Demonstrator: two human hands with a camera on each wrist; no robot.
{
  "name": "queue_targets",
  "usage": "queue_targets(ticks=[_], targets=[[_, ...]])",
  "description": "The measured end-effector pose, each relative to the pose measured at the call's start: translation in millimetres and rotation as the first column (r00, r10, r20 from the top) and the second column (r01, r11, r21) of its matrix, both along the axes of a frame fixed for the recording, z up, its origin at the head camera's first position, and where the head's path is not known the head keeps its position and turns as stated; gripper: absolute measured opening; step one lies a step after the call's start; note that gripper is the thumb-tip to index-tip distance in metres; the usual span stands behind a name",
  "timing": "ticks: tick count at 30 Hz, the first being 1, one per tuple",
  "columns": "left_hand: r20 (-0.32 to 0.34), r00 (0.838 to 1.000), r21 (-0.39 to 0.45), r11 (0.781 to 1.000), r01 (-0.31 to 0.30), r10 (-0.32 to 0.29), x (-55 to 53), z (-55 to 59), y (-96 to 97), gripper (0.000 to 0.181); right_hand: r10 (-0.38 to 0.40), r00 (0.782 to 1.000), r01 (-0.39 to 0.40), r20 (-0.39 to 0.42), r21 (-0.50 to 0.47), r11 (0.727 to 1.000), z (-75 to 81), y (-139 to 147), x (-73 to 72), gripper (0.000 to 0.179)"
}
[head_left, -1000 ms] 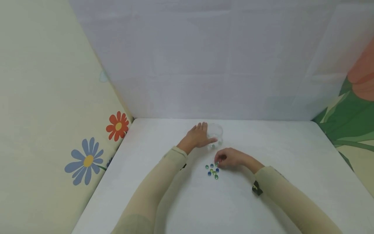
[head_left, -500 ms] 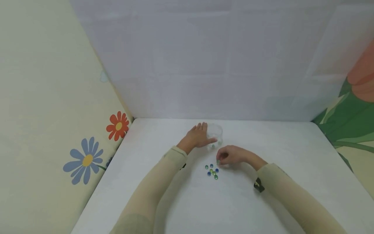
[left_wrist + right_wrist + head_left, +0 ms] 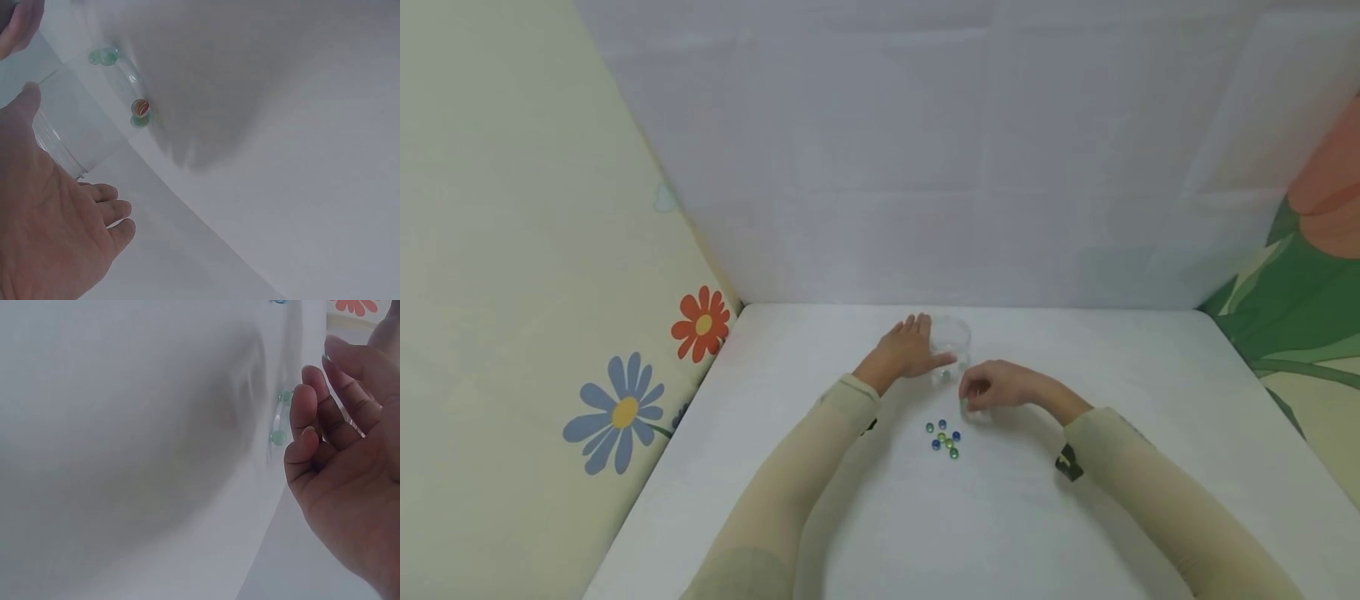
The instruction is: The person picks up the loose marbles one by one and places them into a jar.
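A clear jar (image 3: 953, 333) stands near the back of the table, its mouth upwards. My left hand (image 3: 908, 348) rests against its left side with straight fingers, the thumb at the rim. Inside the jar, at the bottom, the left wrist view shows green marbles (image 3: 108, 56) and an orange-streaked marble (image 3: 140, 108). Just in front of the jar, my right hand (image 3: 1003, 385) pinches a small marble (image 3: 325, 358) between thumb and forefinger; mostly the fingertips hide it. Several loose blue, green and yellow-green marbles (image 3: 949, 443) lie on the table below the right hand.
The white tabletop (image 3: 880, 533) meets a pale cloth wall (image 3: 880, 167) behind the jar. On the left is a cream panel with a printed blue flower (image 3: 625, 412) and red flower (image 3: 702, 324). Large green leaves (image 3: 1315, 308) are printed on the right.
My right hand has lifted a green marble from beside the loose group and moved up towards the jar with it. The left hand and the jar have stayed in place.
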State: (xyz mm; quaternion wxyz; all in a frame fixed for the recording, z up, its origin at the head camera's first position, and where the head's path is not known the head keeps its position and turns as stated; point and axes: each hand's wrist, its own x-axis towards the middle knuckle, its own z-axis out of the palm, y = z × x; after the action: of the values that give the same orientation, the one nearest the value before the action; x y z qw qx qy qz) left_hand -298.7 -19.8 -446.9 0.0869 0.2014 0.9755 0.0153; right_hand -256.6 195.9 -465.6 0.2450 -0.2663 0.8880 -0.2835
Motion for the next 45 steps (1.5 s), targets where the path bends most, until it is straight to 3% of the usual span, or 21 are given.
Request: queue_targets(ticks=[25, 38, 45], targets=[[-0.009, 1.0, -0.01, 1.0, 0.005, -0.006, -2.6, -3.2, -1.1, 0.105, 0.031, 0.998, -0.031, -0.055, 0.012, 0.999, 26.5, 4, -10.6, 0.011], [-0.004, 1.0, -0.019, 1.0, -0.007, 0.007, -2.8, -3.5, -0.1, 0.106, -0.008, 0.994, 0.008, -0.107, 0.005, 1.0, 44.0, 9, -17.1, 0.016], [-0.007, 1.0, 0.003, 1.0, -0.018, 0.018, -4.0, -5.7, 0.8, 0.105, -0.032, 0.984, 0.028, -0.175, -0.025, 0.999, 51.9, 15, -22.9, 0.014]])
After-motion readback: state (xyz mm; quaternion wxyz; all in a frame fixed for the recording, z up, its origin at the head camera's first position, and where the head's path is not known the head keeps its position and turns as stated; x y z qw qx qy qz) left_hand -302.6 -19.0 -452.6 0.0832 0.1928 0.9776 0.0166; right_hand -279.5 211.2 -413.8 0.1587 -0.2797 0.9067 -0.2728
